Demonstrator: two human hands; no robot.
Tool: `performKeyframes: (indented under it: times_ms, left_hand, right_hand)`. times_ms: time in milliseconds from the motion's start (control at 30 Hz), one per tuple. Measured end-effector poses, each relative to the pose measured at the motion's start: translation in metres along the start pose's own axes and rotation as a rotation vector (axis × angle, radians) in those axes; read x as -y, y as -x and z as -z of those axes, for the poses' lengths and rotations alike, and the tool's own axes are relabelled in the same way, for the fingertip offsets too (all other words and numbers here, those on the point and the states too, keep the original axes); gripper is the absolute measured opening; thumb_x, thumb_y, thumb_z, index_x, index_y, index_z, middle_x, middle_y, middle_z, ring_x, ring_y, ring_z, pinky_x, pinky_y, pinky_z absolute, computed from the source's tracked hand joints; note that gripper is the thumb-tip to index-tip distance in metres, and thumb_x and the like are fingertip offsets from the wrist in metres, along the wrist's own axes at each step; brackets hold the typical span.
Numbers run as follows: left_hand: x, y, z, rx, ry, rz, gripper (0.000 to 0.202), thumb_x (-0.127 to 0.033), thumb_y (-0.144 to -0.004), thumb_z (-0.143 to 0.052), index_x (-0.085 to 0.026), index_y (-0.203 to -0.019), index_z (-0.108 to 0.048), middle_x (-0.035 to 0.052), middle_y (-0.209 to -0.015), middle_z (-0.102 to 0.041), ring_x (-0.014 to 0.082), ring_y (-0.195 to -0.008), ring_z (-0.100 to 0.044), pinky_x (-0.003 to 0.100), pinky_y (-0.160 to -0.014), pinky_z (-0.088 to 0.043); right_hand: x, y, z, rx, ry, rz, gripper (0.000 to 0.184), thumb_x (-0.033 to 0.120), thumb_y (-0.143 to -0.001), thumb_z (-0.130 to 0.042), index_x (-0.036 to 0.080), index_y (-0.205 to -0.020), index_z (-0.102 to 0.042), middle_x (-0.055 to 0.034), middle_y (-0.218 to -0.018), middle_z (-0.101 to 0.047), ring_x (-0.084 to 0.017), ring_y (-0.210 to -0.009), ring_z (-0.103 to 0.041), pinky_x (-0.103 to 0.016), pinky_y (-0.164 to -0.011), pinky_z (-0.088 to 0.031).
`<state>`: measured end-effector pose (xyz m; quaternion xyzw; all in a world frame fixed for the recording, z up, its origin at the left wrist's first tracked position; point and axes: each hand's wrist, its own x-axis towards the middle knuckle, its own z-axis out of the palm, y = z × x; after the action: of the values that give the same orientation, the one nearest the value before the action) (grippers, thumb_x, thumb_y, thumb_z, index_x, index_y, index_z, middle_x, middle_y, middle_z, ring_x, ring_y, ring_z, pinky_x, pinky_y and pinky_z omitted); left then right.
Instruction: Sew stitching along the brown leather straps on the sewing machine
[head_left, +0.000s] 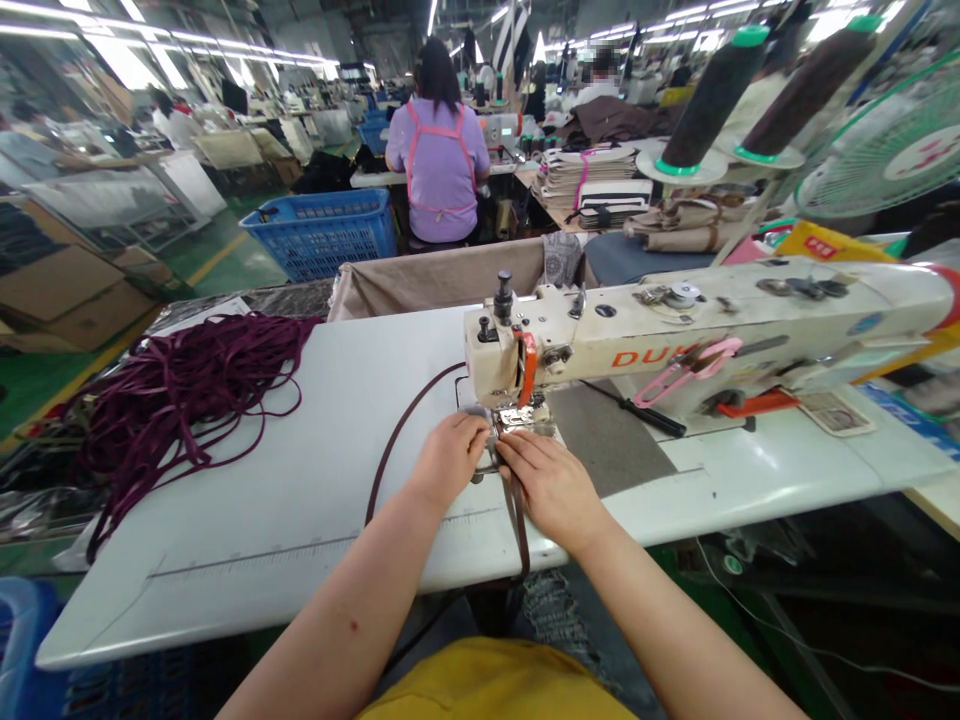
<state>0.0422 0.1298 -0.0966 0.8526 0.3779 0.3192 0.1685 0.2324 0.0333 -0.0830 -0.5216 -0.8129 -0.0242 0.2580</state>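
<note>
Beside the needle area of a white sewing machine [697, 340], my left hand [451, 455] has its fingers bent and pinched on a narrow dark brown strap [517, 530]. My right hand [551, 485] lies close by on the right, fingers together and pressing on the same strap just in front of the presser foot [516, 418]. From there the strap hangs over the table's front edge. Another length curves across the tabletop [315, 440] behind my left arm. My fingertips partly hide the spot where the strap meets the foot.
A heap of maroon straps [202, 385] lies at the left. A screwdriver [652, 415] rests by the machine, and pink-handled scissors [690, 368] lie against its body. Thread cones [712, 100] and a fan [892, 140] stand right. A co-worker [446, 150] sits ahead, near a blue basket [322, 235].
</note>
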Motion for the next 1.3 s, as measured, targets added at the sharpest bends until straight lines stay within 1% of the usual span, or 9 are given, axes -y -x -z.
performKeyframes:
  times_ms: [67,133,267,367,500,700,833,1000,1300]
  left_hand:
    - [0.0002,-0.0016,-0.0003,-0.014,-0.006,0.032,0.014,-0.014,-0.097,-0.061,-0.019,-0.088,-0.069,0.0033,-0.084,-0.067,0.0192,-0.083,-0.065,0.033,-0.08,-0.055]
    - [0.0002,-0.0023,0.0003,-0.043,-0.008,0.055,0.015,-0.012,-0.095,-0.063,-0.019,-0.083,-0.068,0.0026,-0.082,-0.065,0.0186,-0.08,-0.063,0.032,-0.077,-0.053]
    - [-0.0004,-0.0029,0.0026,-0.074,-0.019,0.062,0.015,-0.007,-0.088,-0.068,-0.02,-0.08,-0.069,0.0032,-0.084,-0.065,0.0193,-0.083,-0.062,0.032,-0.079,-0.052]
    - [-0.0011,-0.004,0.0043,-0.059,-0.07,0.05,0.016,-0.009,-0.088,-0.069,-0.021,-0.077,-0.07,0.0032,-0.084,-0.067,0.0208,-0.085,-0.061,0.035,-0.082,-0.051]
    - [-0.0023,-0.0052,0.0056,-0.054,-0.152,0.068,0.017,-0.012,-0.087,-0.07,-0.022,-0.073,-0.07,0.0032,-0.084,-0.07,0.022,-0.084,-0.06,0.038,-0.081,-0.048]
    - [-0.0039,-0.0063,0.0062,-0.089,-0.164,0.092,0.018,-0.013,-0.087,-0.071,-0.024,-0.073,-0.072,0.0029,-0.084,-0.073,0.0228,-0.086,-0.06,0.04,-0.083,-0.046]
    - [-0.0034,-0.0069,0.0058,-0.085,-0.172,0.083,0.017,-0.015,-0.089,-0.072,-0.024,-0.075,-0.073,0.0029,-0.085,-0.074,0.0235,-0.088,-0.061,0.041,-0.084,-0.046]
    - [-0.0006,-0.0076,0.0038,-0.094,-0.165,0.105,0.014,-0.016,-0.089,-0.072,-0.024,-0.077,-0.075,0.0029,-0.087,-0.075,0.0238,-0.091,-0.062,0.043,-0.089,-0.045]
    - [0.0004,-0.0088,0.0024,-0.102,-0.16,0.128,0.014,-0.018,-0.091,-0.071,-0.024,-0.08,-0.077,0.0034,-0.086,-0.074,0.0231,-0.089,-0.06,0.041,-0.089,-0.045]
  right_hand:
    - [0.0002,0.0005,0.0009,-0.013,-0.004,0.001,0.033,0.025,-0.106,-0.056,0.019,-0.136,-0.068,-0.0121,-0.137,-0.069,-0.026,-0.134,-0.06,-0.045,-0.112,-0.053]
    - [0.0004,0.0015,0.0021,-0.03,-0.006,0.009,0.032,0.024,-0.106,-0.055,0.02,-0.134,-0.07,-0.0115,-0.134,-0.07,-0.025,-0.133,-0.061,-0.045,-0.112,-0.053]
    - [0.0004,0.0035,0.004,-0.057,0.01,0.026,0.029,0.023,-0.106,-0.055,0.017,-0.129,-0.072,-0.0113,-0.131,-0.072,-0.026,-0.131,-0.062,-0.045,-0.109,-0.055]
    - [0.0006,0.0035,0.0049,-0.053,0.016,0.026,0.029,0.022,-0.106,-0.054,0.017,-0.128,-0.072,-0.0116,-0.132,-0.071,-0.026,-0.13,-0.063,-0.045,-0.108,-0.055]
    - [0.0013,0.0027,0.005,-0.053,0.014,0.027,0.029,0.021,-0.105,-0.055,0.018,-0.129,-0.072,-0.0112,-0.132,-0.071,-0.025,-0.13,-0.063,-0.044,-0.109,-0.055]
    - [-0.0001,0.0037,0.0016,-0.047,0.024,0.015,0.029,0.022,-0.106,-0.055,0.017,-0.129,-0.072,-0.0114,-0.133,-0.071,-0.026,-0.13,-0.062,-0.045,-0.11,-0.055]
    - [-0.0006,0.0031,0.0009,-0.044,0.028,0.01,0.029,0.023,-0.107,-0.053,0.016,-0.128,-0.072,-0.0109,-0.133,-0.071,-0.026,-0.13,-0.063,-0.045,-0.11,-0.054]
    - [0.0004,0.0016,0.0018,-0.045,0.025,0.002,0.03,0.023,-0.107,-0.052,0.018,-0.128,-0.072,-0.0108,-0.133,-0.071,-0.026,-0.129,-0.063,-0.044,-0.11,-0.054]
    - [0.0001,0.0008,0.0013,-0.029,0.035,-0.029,0.033,0.025,-0.108,-0.052,0.016,-0.133,-0.07,-0.0117,-0.137,-0.069,-0.027,-0.131,-0.061,-0.045,-0.111,-0.054]
